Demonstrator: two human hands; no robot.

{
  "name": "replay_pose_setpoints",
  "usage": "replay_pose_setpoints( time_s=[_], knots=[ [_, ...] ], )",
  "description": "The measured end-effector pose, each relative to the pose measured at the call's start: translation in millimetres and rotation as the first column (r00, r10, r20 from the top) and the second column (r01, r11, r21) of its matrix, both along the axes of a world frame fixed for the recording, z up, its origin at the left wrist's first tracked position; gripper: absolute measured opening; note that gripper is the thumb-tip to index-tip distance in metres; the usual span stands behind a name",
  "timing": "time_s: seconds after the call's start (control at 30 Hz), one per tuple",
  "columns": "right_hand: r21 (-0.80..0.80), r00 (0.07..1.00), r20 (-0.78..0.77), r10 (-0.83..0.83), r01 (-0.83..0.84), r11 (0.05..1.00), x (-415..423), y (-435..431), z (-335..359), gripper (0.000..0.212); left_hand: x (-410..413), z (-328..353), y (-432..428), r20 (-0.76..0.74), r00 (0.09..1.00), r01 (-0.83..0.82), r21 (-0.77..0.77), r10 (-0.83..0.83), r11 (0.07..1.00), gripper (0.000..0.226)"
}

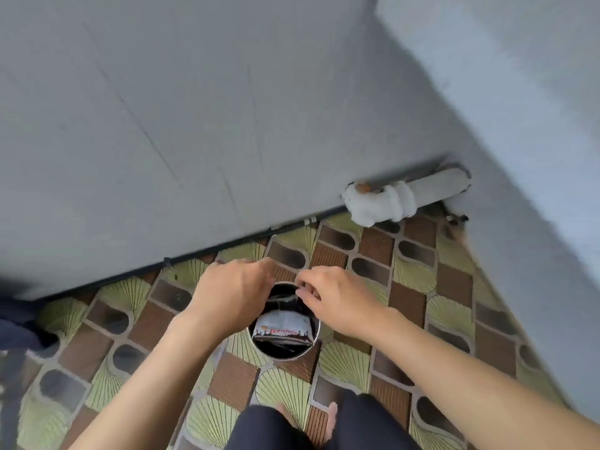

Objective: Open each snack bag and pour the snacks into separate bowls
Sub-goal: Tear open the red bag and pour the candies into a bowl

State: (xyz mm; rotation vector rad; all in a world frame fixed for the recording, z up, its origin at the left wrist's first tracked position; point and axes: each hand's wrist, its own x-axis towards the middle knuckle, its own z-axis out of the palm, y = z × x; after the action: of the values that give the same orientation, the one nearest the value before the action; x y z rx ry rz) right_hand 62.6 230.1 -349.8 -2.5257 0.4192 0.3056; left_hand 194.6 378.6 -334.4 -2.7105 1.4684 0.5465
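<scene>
Your left hand and right hand each pinched the top of the snack bag, which stood inside the metal bowl on the patterned mat.

Brown-and-white foil snack bag held inside round metal bowl | top edge gripped by left hand and right hand | bowl placed on green-brown patterned mat

Snack bag, dark wrapper with a pale front panel. One band of red lettering runs across the panel, blurred. A single letter resembling W shows near the middle of the band; the remaining letters cannot be made out, so no brand name or number is readable.
</scene>
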Motion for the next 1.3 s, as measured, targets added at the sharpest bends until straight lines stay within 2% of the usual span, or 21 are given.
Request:
replay_pose_setpoints(
  time_s=[0.1, 0.27, 0.37, 0.47, 0.6, 0.77, 0.93, 1.07, 1.2, 1.3],
  knots=[
    [-0.037, 0.997, 0.059, -0.052, 0.054, 0.998, -17, -12, 109, 0.016, -9, 112, -26, 0.078, 0.995, 0.068, -0.100, -0.061, 0.993, 0.020],
    [-0.060, 0.949, 0.207, -0.238, 0.255, 0.965, -80, -41, 276, 0.018, -52, 287, -72, 0.156, 0.958, 0.275, -0.243, -0.242, 0.930, 0.023],
    [-0.068, 0.878, 0.326, -0.349, 0.390, 0.918, -129, -60, 346, 0.015, -84, 360, -102, 0.213, 0.925, 0.371, -0.341, -0.313, 0.864, 0.023],
    [-0.096, 0.763, 0.488, -0.423, 0.528, 0.844, -182, -78, 395, 0.014, -125, 407, -134, 0.272, 0.883, 0.466, -0.432, -0.381, 0.772, 0.021],
    [-0.045, 0.535, 0.678, -0.504, 0.714, 0.699, -269, -94, 433, 0.011, -200, 432, -174, 0.291, 0.820, 0.566, -0.544, -0.493, 0.620, 0.016],
    [0.025, 0.333, 0.749, -0.573, 0.850, 0.527, -400, -98, 452, 0.011, -321, 438, -215, 0.306, 0.728, 0.646, -0.605, -0.613, 0.465, 0.018],
    [-0.026, 0.255, 0.761, -0.596, 0.931, 0.365, -526, -102, 453, 0.009, -445, 440, -247, 0.263, 0.641, 0.675, -0.641, -0.720, 0.366, 0.019],
    [-0.035, 0.203, 0.757, -0.621, 0.962, 0.271, -609, -112, 446, 0.008, -522, 434, -276, 0.220, 0.593, 0.684, -0.646, -0.775, 0.340, 0.017],
    [-0.045, 0.162, 0.740, -0.652, 0.980, 0.192, -668, -128, 434, 0.008, -576, 422, -304, 0.209, 0.559, 0.688, -0.657, -0.802, 0.308, 0.011],
    [-0.061, 0.145, 0.722, -0.676, 0.987, 0.146, -694, -144, 424, 0.007, -604, 415, -328, 0.210, 0.548, 0.695, -0.654, -0.810, 0.300, 0.015]
  ],
)
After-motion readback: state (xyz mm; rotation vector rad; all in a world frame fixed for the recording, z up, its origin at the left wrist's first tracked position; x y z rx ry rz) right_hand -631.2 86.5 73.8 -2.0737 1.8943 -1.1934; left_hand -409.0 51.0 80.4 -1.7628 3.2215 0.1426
